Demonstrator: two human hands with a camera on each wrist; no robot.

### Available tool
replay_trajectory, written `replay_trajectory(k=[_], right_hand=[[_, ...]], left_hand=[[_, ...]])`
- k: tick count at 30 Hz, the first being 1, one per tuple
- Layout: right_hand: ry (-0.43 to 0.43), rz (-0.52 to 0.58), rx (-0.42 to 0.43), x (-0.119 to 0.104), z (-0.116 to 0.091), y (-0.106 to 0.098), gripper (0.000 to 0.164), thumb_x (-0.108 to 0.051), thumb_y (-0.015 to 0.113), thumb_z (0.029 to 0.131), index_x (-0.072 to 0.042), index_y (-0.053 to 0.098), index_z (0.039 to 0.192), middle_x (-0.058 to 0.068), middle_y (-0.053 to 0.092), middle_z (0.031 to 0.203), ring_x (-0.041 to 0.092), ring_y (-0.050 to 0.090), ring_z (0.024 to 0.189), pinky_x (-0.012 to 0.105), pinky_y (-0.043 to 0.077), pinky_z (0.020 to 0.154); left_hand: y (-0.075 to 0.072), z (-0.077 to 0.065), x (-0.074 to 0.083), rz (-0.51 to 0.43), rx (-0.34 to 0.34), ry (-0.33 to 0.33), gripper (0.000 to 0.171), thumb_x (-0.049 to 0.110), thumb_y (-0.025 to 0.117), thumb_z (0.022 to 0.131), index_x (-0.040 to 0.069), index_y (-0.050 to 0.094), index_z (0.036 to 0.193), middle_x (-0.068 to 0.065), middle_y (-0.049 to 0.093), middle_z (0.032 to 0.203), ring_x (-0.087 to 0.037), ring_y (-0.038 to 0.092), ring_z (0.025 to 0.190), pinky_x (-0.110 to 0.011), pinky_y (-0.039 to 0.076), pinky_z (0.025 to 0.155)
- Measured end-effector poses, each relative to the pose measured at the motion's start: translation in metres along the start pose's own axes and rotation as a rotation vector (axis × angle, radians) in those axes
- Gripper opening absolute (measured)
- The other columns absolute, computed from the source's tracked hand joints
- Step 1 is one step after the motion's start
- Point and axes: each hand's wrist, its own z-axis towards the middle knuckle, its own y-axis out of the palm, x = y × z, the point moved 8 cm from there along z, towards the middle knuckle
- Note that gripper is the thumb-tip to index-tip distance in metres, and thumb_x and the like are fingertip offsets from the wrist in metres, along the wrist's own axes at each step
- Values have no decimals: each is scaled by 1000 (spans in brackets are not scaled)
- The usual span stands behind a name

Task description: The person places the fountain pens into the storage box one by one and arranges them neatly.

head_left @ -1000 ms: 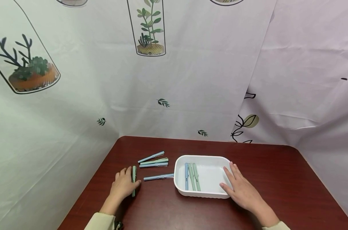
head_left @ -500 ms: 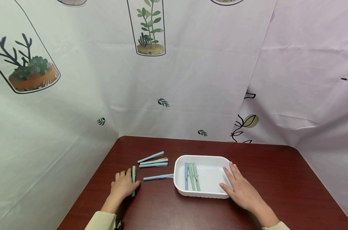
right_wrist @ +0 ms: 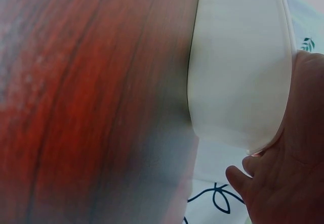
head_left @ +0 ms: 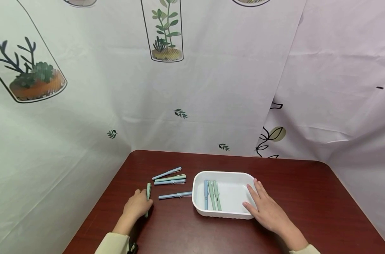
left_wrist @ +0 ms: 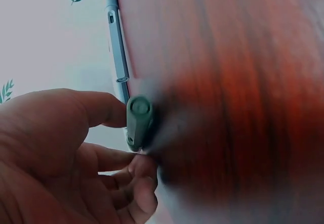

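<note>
My left hand point(head_left: 136, 205) pinches a light green pen point(head_left: 148, 189) at the left of the table, between thumb and fingers. Its round end faces the camera in the left wrist view, where the green pen point(left_wrist: 139, 118) sits between the thumb and curled fingers. A white rectangular tray point(head_left: 233, 194) holds one blue pen point(head_left: 206, 195) and two green pens point(head_left: 217, 196) on its left side. My right hand point(head_left: 270, 214) rests on the tray's right rim, fingers fairly straight and spread. The right wrist view shows that hand point(right_wrist: 296, 178) against the tray's end wall point(right_wrist: 238, 72).
A blue pen point(head_left: 175, 195) lies with one end at the tray's left side. Behind it are another blue pen point(head_left: 170, 182), a green pen point(head_left: 170, 178) and a slanted blue pen point(head_left: 167, 173). A printed white curtain point(head_left: 195, 88) borders the dark red table point(head_left: 179, 233).
My left fingers have drawn in around the green pen, and the pen has tilted slightly. The right hand and the tray have stayed in place.
</note>
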Motion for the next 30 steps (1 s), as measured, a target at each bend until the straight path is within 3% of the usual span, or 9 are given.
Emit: replay_trajectory(k=[4,10,17,24,30], right_hand=[[-8,-4,13,0,0,0,75,-55,54,100,-4,41,154,25,21,164,48,25,148,63,37,110],[-22,-4,30,-1,0,-1,74,-53,56,100,-3,43,153,26,23,164,48,27,147,62,38,109],[-11,-5,10,-1,0,-1,74,-54,54,101,-3,41,154,25,20,165,47,25,149,61,37,111],[1,18,0,0,0,0,76,-56,53,100,-3,40,154,24,19,165,47,24,149,62,36,111],[13,29,-13,1,0,2,78,-58,52,100,-4,39,155,23,18,166,47,22,150,63,36,111]], left_hand=[[-1,2,0,-3,2,7,51,15,63,91,-13,54,134,-23,59,107,-33,61,77,-45,51,64],[-5,3,-2,26,47,27,42,10,63,90,-15,58,124,-22,60,101,-38,63,81,-48,53,68],[-12,-1,-3,-2,78,18,48,9,60,93,-16,52,132,-26,60,109,-42,63,89,-52,53,74],[-15,-6,10,-103,94,44,48,11,60,96,-11,51,137,-26,62,118,-38,64,98,-55,52,84],[-20,-10,24,-177,129,84,42,10,64,96,-8,55,134,-10,62,96,-22,58,80,-41,49,69]])
